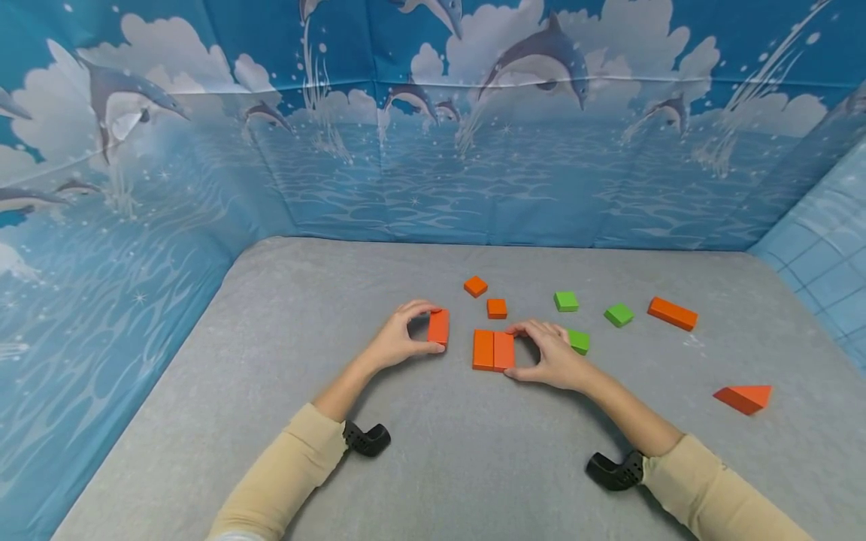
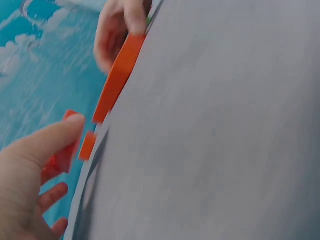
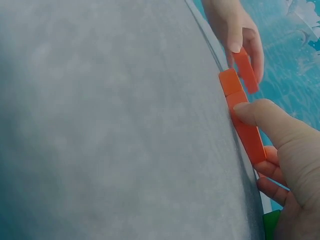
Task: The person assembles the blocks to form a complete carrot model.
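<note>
Block (image 1: 438, 328), orange-red, oblong, straight-edged, snug between left fingers (image 1: 414, 307); matching block (image 1: 504, 351) likewise between right fingers (image 1: 531, 327).

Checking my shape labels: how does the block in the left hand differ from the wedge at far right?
The left hand grips the block; the wedge lies untouched. The block is rectangular, whereas the wedge has a triangular face. Both are reddish-orange.

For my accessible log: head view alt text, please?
A person's left grip holds an orange block; the right grip pinches a second block, touching a third block on a gray surface. Three green blocks and more orange pieces lie nearby, before a dolphin backdrop.
</note>
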`<state>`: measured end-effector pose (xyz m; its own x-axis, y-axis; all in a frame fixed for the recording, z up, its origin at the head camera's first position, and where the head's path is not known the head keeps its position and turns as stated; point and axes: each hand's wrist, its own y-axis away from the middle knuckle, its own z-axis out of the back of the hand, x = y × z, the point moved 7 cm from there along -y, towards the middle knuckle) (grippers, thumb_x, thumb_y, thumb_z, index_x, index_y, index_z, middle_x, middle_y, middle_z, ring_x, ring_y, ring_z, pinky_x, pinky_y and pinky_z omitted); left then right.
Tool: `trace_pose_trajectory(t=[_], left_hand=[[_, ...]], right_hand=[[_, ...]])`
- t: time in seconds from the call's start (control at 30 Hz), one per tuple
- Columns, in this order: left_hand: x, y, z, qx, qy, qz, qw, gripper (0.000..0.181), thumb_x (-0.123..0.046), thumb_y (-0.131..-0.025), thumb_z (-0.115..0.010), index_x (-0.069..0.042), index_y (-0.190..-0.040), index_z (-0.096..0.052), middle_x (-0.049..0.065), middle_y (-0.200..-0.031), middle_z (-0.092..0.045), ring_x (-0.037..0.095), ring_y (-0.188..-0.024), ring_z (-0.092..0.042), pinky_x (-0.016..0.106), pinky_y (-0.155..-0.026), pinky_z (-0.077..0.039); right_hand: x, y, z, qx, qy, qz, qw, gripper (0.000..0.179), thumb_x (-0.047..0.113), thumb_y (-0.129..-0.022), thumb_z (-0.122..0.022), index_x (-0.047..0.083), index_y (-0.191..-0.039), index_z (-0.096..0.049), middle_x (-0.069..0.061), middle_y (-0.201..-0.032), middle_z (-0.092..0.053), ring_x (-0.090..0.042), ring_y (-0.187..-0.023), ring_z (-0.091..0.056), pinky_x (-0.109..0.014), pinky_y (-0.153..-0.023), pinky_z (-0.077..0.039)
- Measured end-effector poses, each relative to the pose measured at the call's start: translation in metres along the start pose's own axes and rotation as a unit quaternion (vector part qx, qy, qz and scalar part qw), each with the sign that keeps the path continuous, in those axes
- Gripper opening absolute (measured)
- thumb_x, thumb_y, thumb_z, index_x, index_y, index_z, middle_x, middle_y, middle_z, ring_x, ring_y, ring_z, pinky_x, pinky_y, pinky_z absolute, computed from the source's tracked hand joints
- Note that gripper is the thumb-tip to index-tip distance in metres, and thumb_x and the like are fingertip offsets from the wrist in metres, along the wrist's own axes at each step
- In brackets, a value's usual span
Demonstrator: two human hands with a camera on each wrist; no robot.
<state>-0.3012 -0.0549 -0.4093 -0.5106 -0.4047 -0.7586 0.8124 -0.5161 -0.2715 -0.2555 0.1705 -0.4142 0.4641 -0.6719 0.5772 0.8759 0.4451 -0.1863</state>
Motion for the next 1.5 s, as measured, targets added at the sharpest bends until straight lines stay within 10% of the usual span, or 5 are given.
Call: trace_pose_trajectory(t=[0.6,1.17,1.5], left_hand=[[-0.019,0.006,-0.039,0.009,-0.094,-0.026,0.9952,0.061,-0.03,-0.069,-0.08,-0.011,-0.122,-0.058,0.007,-0.125,-0.054,0.024,-0.116,-0.045,0.05,-0.099,-0.027],[-0.018,0.006,-0.044,0.011,-0.112,-0.018,0.9935,0.064,-0.036,-0.068,-0.08,-0.014,-0.123,-0.056,0.004,-0.127,-0.052,0.022,-0.118,-0.043,0.048,-0.101,-0.024],[-0.022,0.008,-0.041,0.007,-0.086,-0.038,0.9956,0.038,-0.024,-0.087,-0.061,-0.009,-0.122,-0.057,0.01,-0.127,-0.052,0.028,-0.119,-0.042,0.051,-0.101,-0.023]], right_hand=[[-0.002,0.0,-0.001,0.003,-0.004,-0.003,1.0,0.058,0.029,-0.07,-0.077,0.007,-0.117,-0.053,-0.008,-0.112,-0.055,-0.025,-0.106,-0.047,-0.055,-0.09,-0.019],[-0.003,-0.001,-0.002,0.006,-0.001,-0.002,1.0,0.058,0.03,-0.071,-0.077,0.007,-0.118,-0.053,-0.009,-0.116,-0.055,-0.028,-0.111,-0.045,-0.055,-0.092,-0.018],[-0.001,-0.001,0.0,0.006,-0.004,0.003,1.0,0.058,0.029,-0.071,-0.077,0.006,-0.118,-0.053,-0.009,-0.114,-0.055,-0.027,-0.109,-0.046,-0.056,-0.092,-0.018]])
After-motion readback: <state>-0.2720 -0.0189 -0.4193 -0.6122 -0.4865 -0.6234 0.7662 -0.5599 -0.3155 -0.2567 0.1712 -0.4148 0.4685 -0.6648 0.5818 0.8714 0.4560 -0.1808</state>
